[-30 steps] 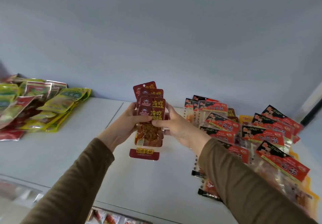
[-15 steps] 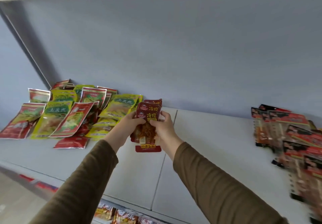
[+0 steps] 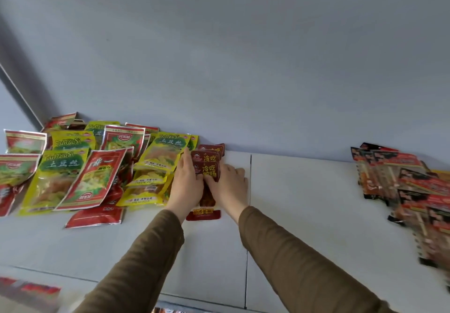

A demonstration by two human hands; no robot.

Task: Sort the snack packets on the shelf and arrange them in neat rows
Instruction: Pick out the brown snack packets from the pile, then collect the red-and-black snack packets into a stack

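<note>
A small stack of dark red snack packets (image 3: pixel 208 164) with yellow lettering lies on the white shelf (image 3: pixel 304 215), just right of a loose pile of yellow-green and red packets (image 3: pixel 80 166). My left hand (image 3: pixel 186 186) holds the stack's left side, thumb on top. Along the stack's right side my right hand (image 3: pixel 229 183) rests, with its thumb on the front packet. The stack's lower end (image 3: pixel 203 214) shows between my wrists. A group of black-and-red packets (image 3: pixel 411 190) lies at the far right.
The grey back wall (image 3: pixel 243 69) rises right behind the packets. A seam (image 3: pixel 249 215) between two shelf boards runs just right of my right hand. Bare shelf lies between that seam and the black-and-red packets. More packets show blurred on a lower shelf (image 3: pixel 29 288).
Both hands carried the dark red stack leftward and down, from mid-air near the black-and-red packets onto the shelf beside the yellow-green pile. The view swung left.
</note>
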